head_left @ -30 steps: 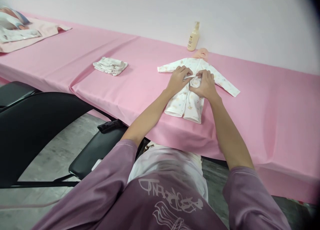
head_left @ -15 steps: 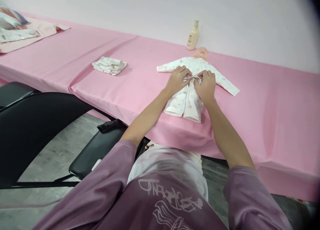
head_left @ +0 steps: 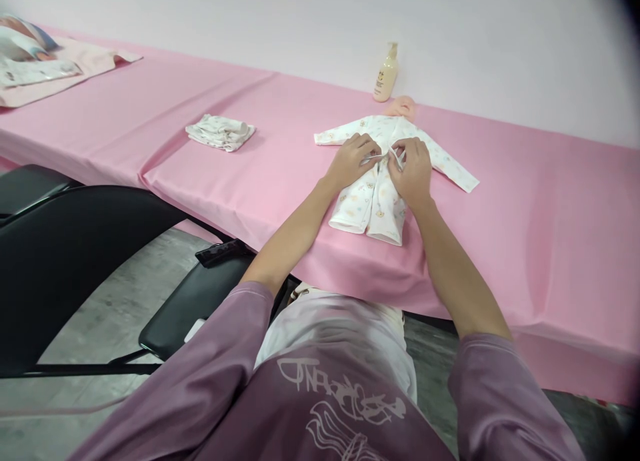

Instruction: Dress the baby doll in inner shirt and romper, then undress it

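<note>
A doll (head_left: 403, 105) lies on its back on the pink-covered table, dressed in a white printed baby outfit (head_left: 357, 211) with its sleeves spread. Over the waist of the outfit, my left hand (head_left: 354, 159) pinches a white strip or edge of the cloth. My right hand (head_left: 411, 171) faces it closely, its fingers closed on another white edge of the same clothing. Whether these are ties or hems I cannot tell. Below my hands the two leg parts point towards me.
A pump bottle (head_left: 386, 74) stands behind the doll's head by the wall. Folded printed cloth (head_left: 221, 133) lies left on the pink tablecloth (head_left: 280, 194). Farther left is a pink cloth (head_left: 107, 62) with items on it. Black folding chairs (head_left: 85, 247) stand at the table's front; one bears a phone (head_left: 220, 253).
The white edge at my right hand stands up more, and the fingers there have shifted slightly. My left hand has barely moved. The doll stays in place.
</note>
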### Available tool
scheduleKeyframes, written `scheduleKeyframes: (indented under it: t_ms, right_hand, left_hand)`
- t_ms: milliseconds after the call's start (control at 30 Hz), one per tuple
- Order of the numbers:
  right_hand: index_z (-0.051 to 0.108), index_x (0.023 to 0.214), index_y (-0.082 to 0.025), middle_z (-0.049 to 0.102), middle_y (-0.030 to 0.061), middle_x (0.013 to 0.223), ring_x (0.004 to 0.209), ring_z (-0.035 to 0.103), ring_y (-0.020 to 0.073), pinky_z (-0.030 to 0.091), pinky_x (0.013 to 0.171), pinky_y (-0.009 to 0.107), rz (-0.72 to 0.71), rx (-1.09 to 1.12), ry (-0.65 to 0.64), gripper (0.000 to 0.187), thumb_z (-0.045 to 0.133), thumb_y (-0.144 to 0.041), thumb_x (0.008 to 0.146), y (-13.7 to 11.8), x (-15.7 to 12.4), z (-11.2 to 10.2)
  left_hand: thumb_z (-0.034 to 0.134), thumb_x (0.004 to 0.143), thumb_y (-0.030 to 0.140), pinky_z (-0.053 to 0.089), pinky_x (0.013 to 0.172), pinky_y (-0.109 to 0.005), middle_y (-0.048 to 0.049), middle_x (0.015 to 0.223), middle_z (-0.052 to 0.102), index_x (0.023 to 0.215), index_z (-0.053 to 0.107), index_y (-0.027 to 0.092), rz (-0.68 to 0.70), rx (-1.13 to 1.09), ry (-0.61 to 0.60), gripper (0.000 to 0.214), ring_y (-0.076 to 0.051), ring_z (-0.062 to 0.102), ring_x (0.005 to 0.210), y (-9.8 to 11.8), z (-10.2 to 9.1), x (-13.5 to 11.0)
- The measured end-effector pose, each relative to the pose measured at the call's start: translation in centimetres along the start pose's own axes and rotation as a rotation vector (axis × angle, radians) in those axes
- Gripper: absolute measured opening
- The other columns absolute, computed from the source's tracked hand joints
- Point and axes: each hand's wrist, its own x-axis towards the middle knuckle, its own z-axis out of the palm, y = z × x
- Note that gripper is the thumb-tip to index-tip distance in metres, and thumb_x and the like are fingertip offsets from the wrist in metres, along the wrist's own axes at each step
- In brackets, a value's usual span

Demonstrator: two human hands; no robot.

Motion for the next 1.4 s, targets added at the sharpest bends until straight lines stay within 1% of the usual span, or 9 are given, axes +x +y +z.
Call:
scheduleKeyframes:
  t_ms: [133,267,367,467,567,800,1033,1200,1400]
  right_hand:
    - [0.071,0.131,-0.024,0.067,0.0183,0.121,0.125,0.065,0.0414,0.051,0.122,0.072,0.008,0.012,0.040,0.036,0.052,-0.053,0.119,0.1,-0.1,0.2]
    - [0.072,0.130,-0.023,0.067,0.0162,0.119,0.120,0.068,0.0378,0.055,0.118,0.069,0.039,0.045,0.136,0.048,0.046,-0.063,0.122,0.4,-0.2,0.6]
    - [0.073,0.128,-0.022,0.069,0.0146,0.117,0.114,0.070,0.0348,0.059,0.116,0.065,0.038,0.047,0.214,0.054,0.043,-0.067,0.123,0.5,-0.3,0.8]
    - [0.075,0.128,-0.023,0.070,0.0142,0.115,0.111,0.070,0.0340,0.060,0.114,0.064,0.035,0.026,0.234,0.056,0.042,-0.068,0.123,0.4,-0.3,0.7]
    - [0.076,0.127,-0.024,0.069,0.0140,0.112,0.109,0.070,0.0339,0.060,0.112,0.062,0.014,0.010,0.203,0.054,0.043,-0.066,0.123,0.3,-0.2,0.5]
    - [0.079,0.119,-0.026,0.068,0.0126,0.103,0.106,0.068,0.0350,0.058,0.108,0.056,-0.078,-0.004,0.014,0.031,0.062,-0.051,0.115,0.8,0.0,0.3]
    - [0.080,0.132,-0.026,0.068,0.0134,0.116,0.112,0.067,0.0352,0.055,0.114,0.056,-0.127,-0.058,-0.120,0.034,0.066,-0.048,0.110,1.9,-0.4,-1.7]
    - [0.071,0.131,-0.023,0.068,0.0153,0.116,0.108,0.066,0.0356,0.055,0.108,0.054,-0.084,-0.170,-0.105,0.031,0.056,-0.033,0.106,2.8,-2.6,-3.4]
    - [0.060,0.131,-0.020,0.069,0.0154,0.111,0.105,0.065,0.0368,0.054,0.094,0.048,0.041,-0.246,-0.094,0.042,0.060,-0.027,0.090,4.1,-4.3,-3.0]
  left_hand:
    - [0.039,0.121,0.076,0.052,0.115,-0.056,-0.0166,0.123,0.076,0.126,0.078,0.024,0.038,-0.009,0.006,0.065,-0.036,0.068,0.121,-0.2,0.1,0.0]
    - [0.037,0.122,0.072,0.050,0.117,-0.056,-0.0166,0.133,0.077,0.136,0.081,0.026,0.071,-0.005,-0.015,0.065,-0.035,0.068,0.126,-0.8,0.4,0.1]
    - [0.036,0.124,0.067,0.048,0.119,-0.057,-0.0158,0.140,0.078,0.137,0.084,0.028,0.093,0.006,-0.059,0.063,-0.035,0.067,0.132,-1.0,0.6,0.2]
    - [0.035,0.125,0.065,0.046,0.121,-0.056,-0.0142,0.143,0.080,0.137,0.086,0.029,0.111,0.003,-0.092,0.063,-0.035,0.067,0.135,-1.1,0.7,0.4]
    - [0.034,0.125,0.066,0.046,0.121,-0.056,-0.0145,0.141,0.080,0.136,0.086,0.028,0.103,-0.001,-0.098,0.065,-0.035,0.066,0.134,-1.1,0.7,0.4]
    - [0.039,0.124,0.065,0.047,0.123,-0.058,-0.0169,0.141,0.077,0.129,0.085,0.027,0.045,-0.002,-0.067,0.060,-0.036,0.066,0.132,-0.8,0.3,-0.1]
    - [0.042,0.123,0.061,0.050,0.121,-0.058,-0.0197,0.146,0.072,0.141,0.075,0.024,0.015,0.055,-0.102,0.052,-0.040,0.065,0.136,-1.0,-1.4,-1.0]
    - [0.047,0.120,0.047,0.053,0.119,-0.056,-0.0198,0.147,0.072,0.141,0.069,0.023,-0.088,0.079,-0.079,0.038,-0.040,0.066,0.135,-1.6,-1.9,-2.3]
    - [0.062,0.110,0.035,0.058,0.107,-0.052,-0.0187,0.136,0.077,0.132,0.063,0.024,-0.313,0.060,-0.091,0.024,-0.038,0.069,0.127,-2.3,-1.7,-3.6]
